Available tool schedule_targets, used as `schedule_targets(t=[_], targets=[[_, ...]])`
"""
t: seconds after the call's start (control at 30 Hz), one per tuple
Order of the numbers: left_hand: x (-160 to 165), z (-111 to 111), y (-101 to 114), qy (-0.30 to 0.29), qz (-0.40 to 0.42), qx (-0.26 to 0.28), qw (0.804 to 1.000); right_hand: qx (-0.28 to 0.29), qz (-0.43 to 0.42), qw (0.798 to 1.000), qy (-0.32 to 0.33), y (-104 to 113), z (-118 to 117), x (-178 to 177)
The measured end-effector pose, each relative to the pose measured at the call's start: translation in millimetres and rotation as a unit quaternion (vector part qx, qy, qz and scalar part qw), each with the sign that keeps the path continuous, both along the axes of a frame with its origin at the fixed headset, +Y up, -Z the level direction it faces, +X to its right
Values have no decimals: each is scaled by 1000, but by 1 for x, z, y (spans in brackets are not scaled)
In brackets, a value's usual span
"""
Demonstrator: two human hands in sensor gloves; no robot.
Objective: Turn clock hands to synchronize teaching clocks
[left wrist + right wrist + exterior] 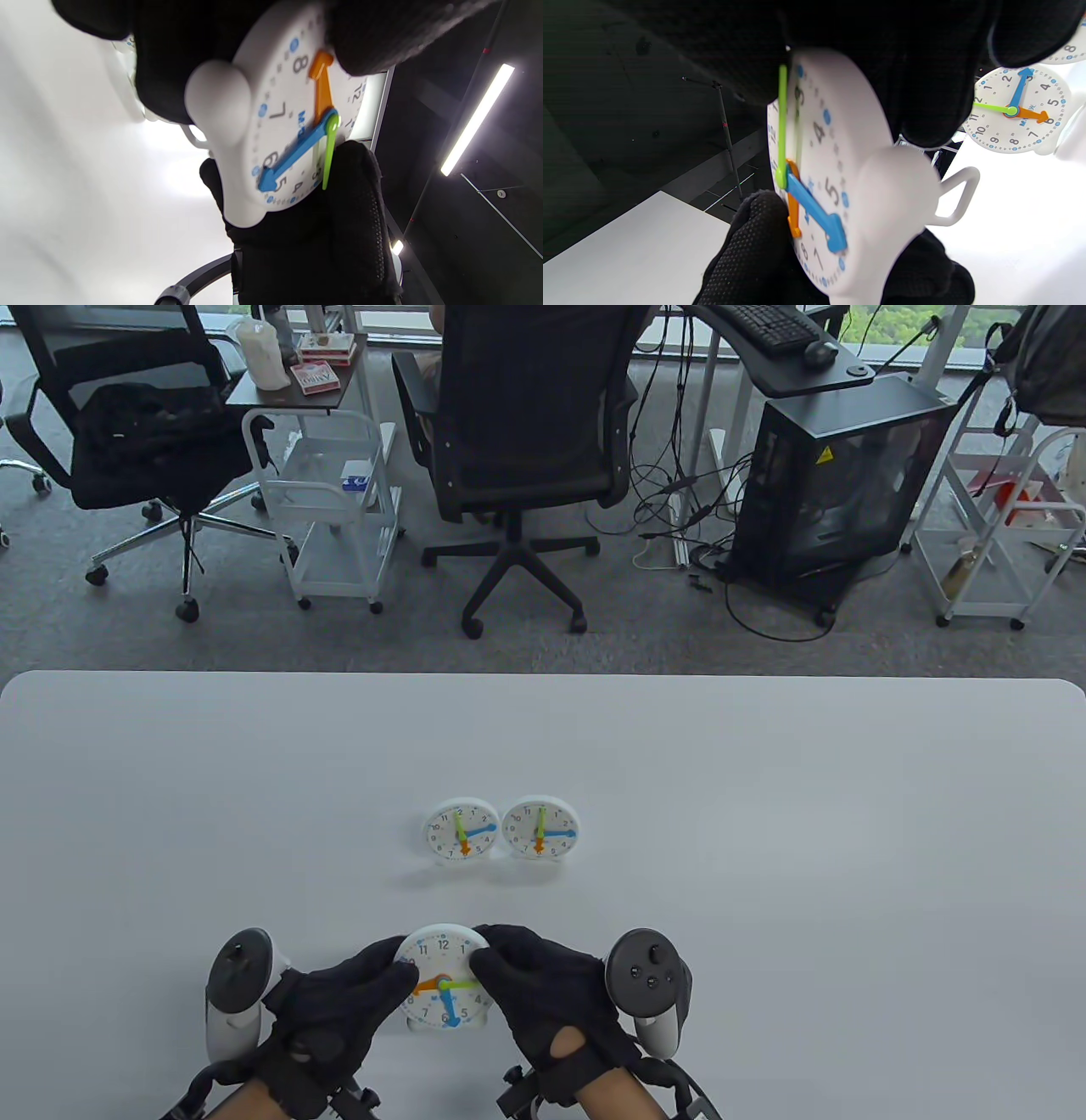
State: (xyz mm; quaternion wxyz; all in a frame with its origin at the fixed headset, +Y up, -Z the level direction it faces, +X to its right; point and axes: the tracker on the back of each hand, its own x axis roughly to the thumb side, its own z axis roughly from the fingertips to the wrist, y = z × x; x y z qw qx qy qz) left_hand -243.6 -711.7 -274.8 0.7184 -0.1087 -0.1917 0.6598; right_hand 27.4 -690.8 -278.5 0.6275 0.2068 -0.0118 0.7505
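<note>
White plastic clock (444, 980) is gripped between the left hand (327, 1018) and right hand (551, 997). Its coloured pointers disagree with two matching clocks (501, 829) standing on the bench (764, 857) beyond both hands. Adjustment appears unfinished.

On the table (254, 780), two teaching clocks stand side by side near the middle, the left clock (461, 831) just beside the right clock (540, 827). Nearer the person, a third clock (443, 976) sits between the left hand (331, 1014) and the right hand (551, 993), which touch its left and right sides. Behind the table stand an office chair (526, 432), a cart (331, 500) to its left and a computer tower (840, 475) to its right.
</note>
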Motion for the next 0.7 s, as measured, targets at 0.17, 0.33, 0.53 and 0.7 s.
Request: schedule_targets(t=[0.17,0.33,0.53,0.7], targets=[[-1,2,5,10,-23,11,1000,-16,-7,1000,16,-3,0,0],[-4,3,10,35,-39,28,998,19,33,999,36,4,2,-1],[-7,3,11,53,-40,33,997,37,80,995,37,7,4,-4],[-8,4,12,58,-40,35,997,36,104,993,43,6,5,-9]])
